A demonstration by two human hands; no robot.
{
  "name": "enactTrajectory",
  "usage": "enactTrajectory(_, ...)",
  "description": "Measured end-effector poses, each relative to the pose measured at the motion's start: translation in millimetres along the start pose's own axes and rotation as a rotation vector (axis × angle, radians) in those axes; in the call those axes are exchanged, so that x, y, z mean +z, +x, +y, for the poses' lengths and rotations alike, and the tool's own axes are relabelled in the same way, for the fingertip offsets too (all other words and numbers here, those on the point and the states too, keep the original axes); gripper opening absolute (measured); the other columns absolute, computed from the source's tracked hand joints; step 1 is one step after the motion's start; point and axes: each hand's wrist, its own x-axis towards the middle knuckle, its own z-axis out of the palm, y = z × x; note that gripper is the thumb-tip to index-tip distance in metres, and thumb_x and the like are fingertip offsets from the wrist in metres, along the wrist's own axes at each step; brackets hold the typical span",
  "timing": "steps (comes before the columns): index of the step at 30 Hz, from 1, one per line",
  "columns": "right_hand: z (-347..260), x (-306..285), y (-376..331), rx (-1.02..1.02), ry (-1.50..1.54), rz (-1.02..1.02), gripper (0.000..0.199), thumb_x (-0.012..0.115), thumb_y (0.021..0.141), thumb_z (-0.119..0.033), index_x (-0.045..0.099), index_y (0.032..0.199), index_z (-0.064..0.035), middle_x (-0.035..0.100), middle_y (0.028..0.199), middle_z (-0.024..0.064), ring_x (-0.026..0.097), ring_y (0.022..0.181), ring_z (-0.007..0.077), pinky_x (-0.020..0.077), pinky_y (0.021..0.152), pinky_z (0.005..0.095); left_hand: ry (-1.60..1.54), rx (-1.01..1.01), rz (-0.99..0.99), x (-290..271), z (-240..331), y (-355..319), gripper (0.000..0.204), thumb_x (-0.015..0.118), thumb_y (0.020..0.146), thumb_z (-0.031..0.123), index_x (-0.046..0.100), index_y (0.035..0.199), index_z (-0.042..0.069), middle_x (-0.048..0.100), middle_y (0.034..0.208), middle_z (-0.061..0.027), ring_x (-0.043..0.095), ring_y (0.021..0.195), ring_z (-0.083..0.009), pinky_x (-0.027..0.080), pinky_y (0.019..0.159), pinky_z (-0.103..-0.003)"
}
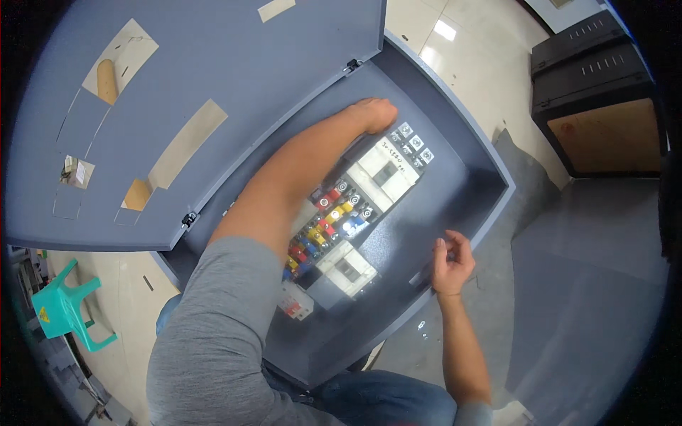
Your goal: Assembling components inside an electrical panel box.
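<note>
A grey metal electrical cabinet (501, 192) lies on its back in front of me, its door (213, 42) swung out to the left. My left arm reaches across it. At the far end, beside the large white circuit breaker (387, 170), my left hand (375, 113) is closed; what its fingers grip, if anything, is hidden. My right hand (453, 264) is at the cabinet's right side wall, palm up, fingers curled toward the thumb; I cannot make out anything in them. Between my hands are red, yellow and blue busbar connections (330, 213), a smaller white breaker (348, 270) and a small modular breaker (295, 301).
Black metal boxes (590, 64) are stacked at the far right. A green plastic stool (67, 305) lies tipped on the tiled floor at left. The door bears beige stickers and a cardboard tube (106, 82). Grey sheeting (582, 284) covers the floor at right.
</note>
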Motion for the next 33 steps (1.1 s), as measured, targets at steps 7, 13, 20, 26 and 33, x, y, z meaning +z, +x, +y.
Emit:
enactTrajectory(7,0,1,0,-0.02,0.016,-0.003,0.019,0.07,0.081,-0.002,0.063,0.1,0.0005,0.058,0.063,0.0035,0.055,0.061,0.0112,0.0443,0.064,0.0243,0.121,0.008,0.138,7,-1,3,0.016,0.063,0.08,0.013,0.072,0.092,0.01,0.07,0.098,-0.0167,0.066,0.096,-0.0347,0.053,0.084,-0.043)
enactTrajectory(13,-2,-1,1,-0.039,-0.027,-0.003,0.02,0.07,0.081,-0.002,0.063,0.1,0.0007,0.058,0.063,0.0032,0.054,0.06,0.0107,0.0437,0.063,0.0242,0.092,0.036,0.016,-7,10,-11,0.026,0.05,0.086,0.005,0.07,0.103,0.001,0.065,0.115,-0.0213,0.062,0.11,-0.0354,0.051,0.091,-0.043)
enactTrajectory(20,3,-1,-1,-0.008,0.001,-0.058,0.021,0.065,0.087,-0.003,0.059,0.106,0.0028,0.06,0.069,0.0027,0.057,0.065,0.0079,0.045,0.06,0.0207,0.056,0.041,-0.012,-11,10,-18,0.026,0.051,0.086,0.006,0.07,0.104,0.003,0.065,0.114,-0.0209,0.062,0.109,-0.0356,0.051,0.092,-0.043)
enactTrajectory(26,1,1,-1,0.0,0.007,0.003,0.022,0.07,0.08,-0.001,0.064,0.101,0.0001,0.059,0.063,0.0033,0.053,0.06,0.0105,0.0436,0.062,0.0245,-0.03,0.062,0.011,-2,2,-10,0.026,0.057,0.083,0.007,0.071,0.104,0.009,0.066,0.111,-0.019,0.063,0.106,-0.0363,0.051,0.091,-0.043)
enactTrajectory(33,3,-1,0,-0.066,-0.065,-0.068,0.022,0.064,0.087,-0.004,0.059,0.108,0.0019,0.06,0.067,0.002,0.058,0.063,0.0083,0.0455,0.059,0.0212,-0.164,0.173,0.014,6,-16,-1,0.028,0.059,0.077,0.005,0.072,0.101,0.011,0.067,0.108,-0.0171,0.064,0.101,-0.0354,0.051,0.089,-0.043)
